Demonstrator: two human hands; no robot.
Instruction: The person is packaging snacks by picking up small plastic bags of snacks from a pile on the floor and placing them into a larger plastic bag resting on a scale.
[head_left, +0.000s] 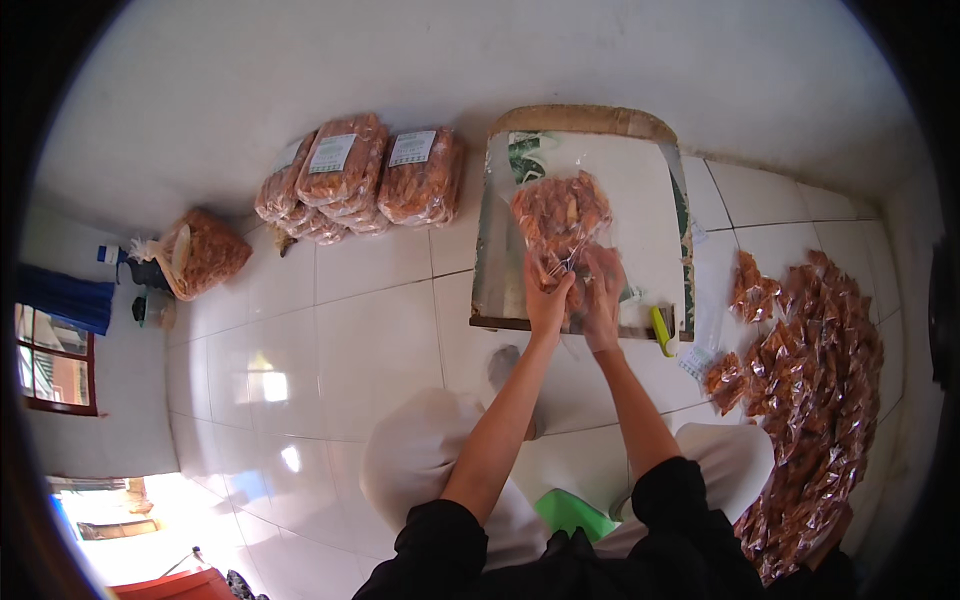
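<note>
On a low worn white board table (645, 217), a clear plastic bag of reddish-brown snack pieces (562, 210) lies in front of me. My left hand (549, 296) grips the near end of the bag from the left side. My right hand (602, 289), slightly blurred, is against the same near end, its fingers over more small wrapped pieces; its exact hold is unclear. A yellow-green handled tool (661, 330), perhaps a cutter or stapler, rests at the table's near right corner.
Many small snack packets (810, 405) cover the tiled floor at right, beside labelled plastic sheets (697, 360). Large filled, labelled bags (341, 161) stand against the wall at left, with a tied bag (206, 255) farther left. A green plastic object (574, 514) is between my legs.
</note>
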